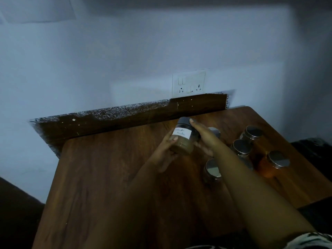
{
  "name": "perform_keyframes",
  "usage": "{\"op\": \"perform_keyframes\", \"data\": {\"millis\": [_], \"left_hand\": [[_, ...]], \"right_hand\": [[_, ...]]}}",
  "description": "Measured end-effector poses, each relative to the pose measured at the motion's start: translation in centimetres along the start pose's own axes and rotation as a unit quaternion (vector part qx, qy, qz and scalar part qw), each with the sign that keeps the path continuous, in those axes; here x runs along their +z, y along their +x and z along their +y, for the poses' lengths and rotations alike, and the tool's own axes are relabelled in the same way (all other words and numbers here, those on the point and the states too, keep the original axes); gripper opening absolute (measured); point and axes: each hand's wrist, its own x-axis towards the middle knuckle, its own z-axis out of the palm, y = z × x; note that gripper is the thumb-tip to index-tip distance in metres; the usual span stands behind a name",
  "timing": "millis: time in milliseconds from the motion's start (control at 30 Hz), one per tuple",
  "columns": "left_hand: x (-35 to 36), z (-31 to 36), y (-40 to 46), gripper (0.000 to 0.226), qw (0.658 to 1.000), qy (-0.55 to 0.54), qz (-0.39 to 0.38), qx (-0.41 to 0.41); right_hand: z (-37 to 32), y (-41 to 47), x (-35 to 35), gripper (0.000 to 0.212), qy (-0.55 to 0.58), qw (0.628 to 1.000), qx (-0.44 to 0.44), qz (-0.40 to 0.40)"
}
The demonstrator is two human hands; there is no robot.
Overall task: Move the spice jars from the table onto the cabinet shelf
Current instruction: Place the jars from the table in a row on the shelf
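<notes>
A labelled spice jar (183, 139) with a dark lid and brownish powder is held tilted above the wooden table (111, 168). My left hand (166, 150) grips its lower side and my right hand (204, 137) wraps its upper side near the lid. Several more spice jars with shiny metal lids stand on the table's right part: one (212, 170) just below my right wrist, one (241, 147) and another (251, 134) further right, and an orange-filled jar (273, 164) near the right edge. Another lid (215, 132) peeks out behind my right hand. No cabinet shelf is in view.
A white wall rises behind the table, with a switch and socket plate (188, 84) above a dark wooden backboard (125, 119). Dark floor lies to the left and right of the table.
</notes>
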Motion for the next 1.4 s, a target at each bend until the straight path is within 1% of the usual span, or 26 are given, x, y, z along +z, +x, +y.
{"op": "perform_keyframes", "data": {"millis": [67,100,133,200,233,267,367,467,567,1033,1100,1167,1200,1267,1300,1400], "left_hand": [[0.9,1.0,-0.3,0.079,0.999,0.018,0.019,0.042],[1.6,1.6,-0.5,0.082,0.997,0.029,0.026,0.071],[2.4,2.3,-0.7,0.086,0.994,0.039,0.031,0.097],[4.3,3.7,-0.9,0.093,0.987,0.057,0.033,0.146],[5.2,4.4,-0.9,0.095,0.983,0.062,0.035,0.167],[6.2,5.1,-0.9,0.096,0.979,0.063,0.043,0.188],[8.8,7.2,-1.0,0.097,0.965,0.066,0.062,0.247],[11.0,8.9,-1.5,0.099,0.944,0.098,0.057,0.309],[12.8,10.1,-2.2,0.103,0.930,0.118,0.050,0.345],[17.2,9.9,-2.1,0.104,0.927,0.133,0.078,0.342],[17.5,9.8,-1.9,0.101,0.924,0.138,0.095,0.343],[18.0,9.8,-1.6,0.096,0.923,0.137,0.120,0.338],[18.2,9.9,-1.5,0.094,0.923,0.135,0.135,0.334],[18.5,10.7,-1.3,0.088,0.921,0.140,0.160,0.328],[18.6,11.4,-1.2,0.085,0.917,0.152,0.166,0.328],[18.9,14.2,-1.4,0.083,0.898,0.205,0.181,0.344]], "right_hand": [[-1.7,-0.3,-0.1,0.048,0.029,0.999,0.002,-0.038],[-2.7,-0.4,-0.1,0.052,0.040,0.997,-0.003,-0.060],[-3.9,-0.7,0.0,0.052,0.043,0.996,-0.016,-0.078],[-6.6,-1.5,0.4,0.038,0.021,0.992,-0.063,-0.103],[-8.1,-2.0,0.6,0.033,0.002,0.991,-0.086,-0.105],[-9.5,-2.5,1.0,0.034,-0.016,0.989,-0.105,-0.100],[-13.0,-4.1,1.4,0.046,-0.039,0.983,-0.153,-0.099],[-15.9,-6.2,1.3,0.040,-0.042,0.971,-0.200,-0.121],[-17.9,-8.0,0.9,0.034,-0.039,0.960,-0.233,-0.149],[-19.4,-9.3,-2.6,0.043,-0.028,0.953,-0.238,-0.187],[-19.6,-8.9,-3.2,0.052,-0.014,0.954,-0.223,-0.198],[-19.9,-8.7,-3.8,0.064,-0.023,0.959,-0.180,-0.220],[-20.0,-8.7,-3.9,0.067,-0.028,0.960,-0.153,-0.234],[-20.6,-8.6,-3.9,0.062,-0.027,0.959,-0.131,-0.250],[-21.1,-8.5,-3.8,0.057,-0.033,0.958,-0.145,-0.247],[-23.8,-8.6,-2.8,0.045,-0.094,0.944,-0.231,-0.219]]}}
